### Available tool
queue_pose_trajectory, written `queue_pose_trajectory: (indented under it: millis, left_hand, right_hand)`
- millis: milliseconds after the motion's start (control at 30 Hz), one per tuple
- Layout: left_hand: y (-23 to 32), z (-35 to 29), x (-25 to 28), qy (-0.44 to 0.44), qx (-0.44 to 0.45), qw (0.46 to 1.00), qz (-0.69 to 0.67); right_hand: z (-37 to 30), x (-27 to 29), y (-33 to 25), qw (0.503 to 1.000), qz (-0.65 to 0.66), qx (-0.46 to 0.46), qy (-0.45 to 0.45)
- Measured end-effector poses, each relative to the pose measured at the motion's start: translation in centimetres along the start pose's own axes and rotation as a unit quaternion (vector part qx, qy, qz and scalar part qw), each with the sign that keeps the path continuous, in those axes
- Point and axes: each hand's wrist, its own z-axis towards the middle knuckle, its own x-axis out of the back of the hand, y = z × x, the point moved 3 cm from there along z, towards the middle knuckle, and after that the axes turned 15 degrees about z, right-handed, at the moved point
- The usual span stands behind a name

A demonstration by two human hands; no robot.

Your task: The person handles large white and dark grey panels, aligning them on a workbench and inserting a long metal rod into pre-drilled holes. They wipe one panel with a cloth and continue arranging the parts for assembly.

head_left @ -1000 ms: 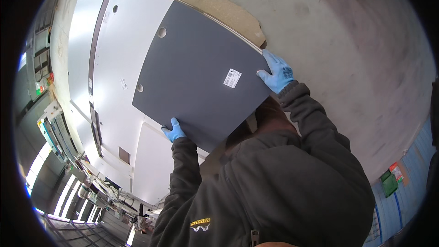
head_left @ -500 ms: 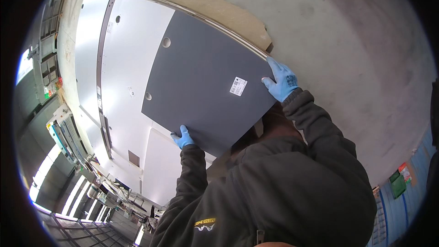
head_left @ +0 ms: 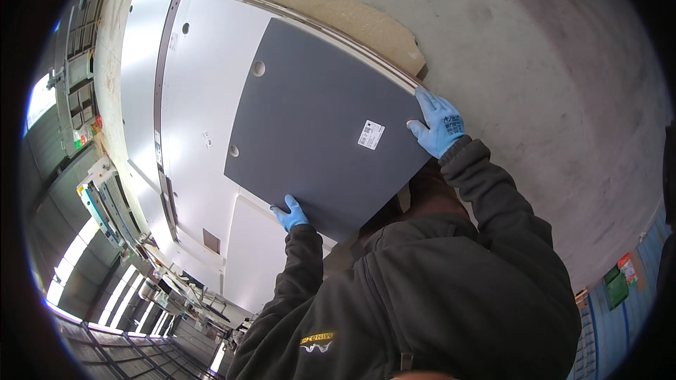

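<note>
A dark grey flat panel [head_left: 317,109] with two round holes near its far left edge lies over a stack of large white panels [head_left: 211,63]. A white printed label [head_left: 370,135] is stuck on its right part. Both hands wear light blue gloves. My left hand [head_left: 291,215] grips the panel's near left edge, thumb on top and fingers hidden beneath. At the right corner, my right hand [head_left: 439,124] holds the panel, with its thumb over the face and the other fingers along the far edge.
A brown board [head_left: 338,10] lies on the concrete floor [head_left: 507,98] beyond the stack. A dark strip [head_left: 159,84] crosses the white panels on the left. Shelving [head_left: 81,63] and machinery [head_left: 109,204] stand farther left. A green object [head_left: 617,290] is at lower right.
The whole view has shifted a little, so things appear slightly farther right. Both hands keep the same hold on the grey panel, which has hardly moved over the white ones.
</note>
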Motion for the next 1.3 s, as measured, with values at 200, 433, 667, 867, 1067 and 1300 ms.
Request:
queue_pose_trajectory:
  millis: [200,433,667,867,1067,1300]
  left_hand:
    - [0.6,-0.6,0.3,-0.009,-0.004,0.998,-0.055]
    - [0.6,-0.9,-0.1,-0.001,-0.004,0.999,-0.051]
    - [0.5,-0.9,-0.1,-0.007,-0.018,0.998,-0.058]
    - [0.2,-0.8,-0.6,-0.021,0.002,0.997,-0.075]
    - [0.4,-0.9,-0.4,-0.005,-0.005,0.999,-0.044]
    - [0.6,-1.3,-0.5,0.007,-0.002,0.998,-0.062]
  right_hand:
    - [0.0,0.2,0.3,1.000,0.007,0.002,-0.002]
    - [0.1,0.6,0.4,0.998,0.059,-0.032,-0.006]
    - [0.2,1.0,-0.1,0.998,0.047,-0.039,-0.019]
    - [0.3,0.9,0.3,1.000,0.021,0.001,-0.004]
    - [0.4,1.5,0.3,0.998,0.041,-0.039,-0.035]
    - [7.6,0.6,-3.3,0.999,0.009,0.045,0.022]
